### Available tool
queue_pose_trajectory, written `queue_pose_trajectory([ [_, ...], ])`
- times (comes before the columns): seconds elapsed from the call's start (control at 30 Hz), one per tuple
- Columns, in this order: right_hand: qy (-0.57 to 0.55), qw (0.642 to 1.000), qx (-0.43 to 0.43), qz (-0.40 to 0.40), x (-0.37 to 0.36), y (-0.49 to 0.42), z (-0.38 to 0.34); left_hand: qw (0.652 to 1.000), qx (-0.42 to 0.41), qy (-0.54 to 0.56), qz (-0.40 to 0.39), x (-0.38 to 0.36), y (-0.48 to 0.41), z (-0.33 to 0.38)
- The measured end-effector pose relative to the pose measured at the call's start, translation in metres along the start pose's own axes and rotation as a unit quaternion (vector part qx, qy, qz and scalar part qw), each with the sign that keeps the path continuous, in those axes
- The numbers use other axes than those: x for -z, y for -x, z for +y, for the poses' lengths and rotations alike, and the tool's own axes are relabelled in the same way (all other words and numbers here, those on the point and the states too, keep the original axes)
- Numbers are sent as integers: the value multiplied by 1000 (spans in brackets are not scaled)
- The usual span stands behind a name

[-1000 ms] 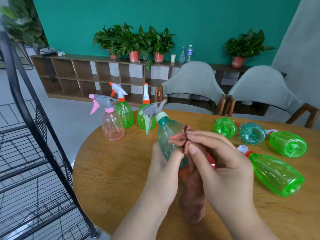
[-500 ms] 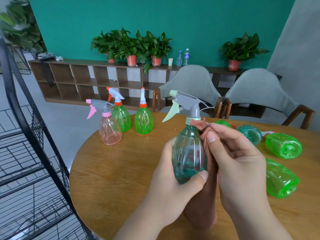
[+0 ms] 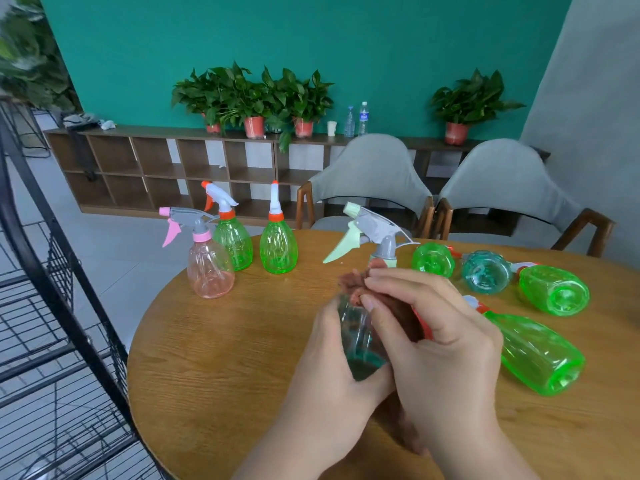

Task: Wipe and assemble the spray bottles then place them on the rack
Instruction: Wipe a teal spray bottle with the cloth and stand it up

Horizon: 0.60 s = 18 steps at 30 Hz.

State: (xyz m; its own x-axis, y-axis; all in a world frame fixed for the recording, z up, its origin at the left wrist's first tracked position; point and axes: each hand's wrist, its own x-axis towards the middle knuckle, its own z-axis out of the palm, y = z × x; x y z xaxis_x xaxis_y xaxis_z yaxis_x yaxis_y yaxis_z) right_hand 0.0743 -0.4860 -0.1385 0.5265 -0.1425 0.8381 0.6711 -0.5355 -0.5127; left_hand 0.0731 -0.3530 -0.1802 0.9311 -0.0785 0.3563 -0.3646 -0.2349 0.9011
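My left hand (image 3: pixel 332 372) grips the lower body of a teal spray bottle (image 3: pixel 360 337) held upright above the round wooden table (image 3: pixel 225 368). Its grey trigger head with a pale green nozzle (image 3: pixel 370 230) points left. My right hand (image 3: pixel 433 334) presses a brown cloth (image 3: pixel 398 306) against the bottle's right side and neck; the cloth's tail hangs below my hands. A pink bottle (image 3: pixel 209 268) and two green bottles (image 3: pixel 232 244) (image 3: pixel 278 249) stand assembled at the table's far left.
Several bottles lie on their sides at the right: green ones (image 3: pixel 433 259) (image 3: pixel 554 294) (image 3: pixel 536 355) and a teal one (image 3: pixel 486 271). A black wire rack (image 3: pixel 52 306) stands left of the table. Two grey chairs (image 3: pixel 374 181) sit behind it.
The teal bottle was tipped left a second ago and now stands upright. My right hand with the cloth has slid across and down over the bottle's upper body, covering most of it.
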Motion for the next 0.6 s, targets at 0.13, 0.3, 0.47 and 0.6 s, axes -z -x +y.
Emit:
queue_pose_trajectory([
  [0.13, 22, 998, -37, 48, 3, -6, 2, 1000, 16, -7, -2, -4, 4, 0],
  [0.3, 23, 994, -100, 43, 1, -6, 4, 1000, 28, -4, 6, -5, 3, -1],
  [0.47, 58, 991, -113, 34, 5, -10, 13, 999, 33, -17, 20, -3, 4, -2],
  [0.6, 64, 992, -94, 50, 10, -14, 18, 998, 29, -49, 14, 0, 6, 2],
])
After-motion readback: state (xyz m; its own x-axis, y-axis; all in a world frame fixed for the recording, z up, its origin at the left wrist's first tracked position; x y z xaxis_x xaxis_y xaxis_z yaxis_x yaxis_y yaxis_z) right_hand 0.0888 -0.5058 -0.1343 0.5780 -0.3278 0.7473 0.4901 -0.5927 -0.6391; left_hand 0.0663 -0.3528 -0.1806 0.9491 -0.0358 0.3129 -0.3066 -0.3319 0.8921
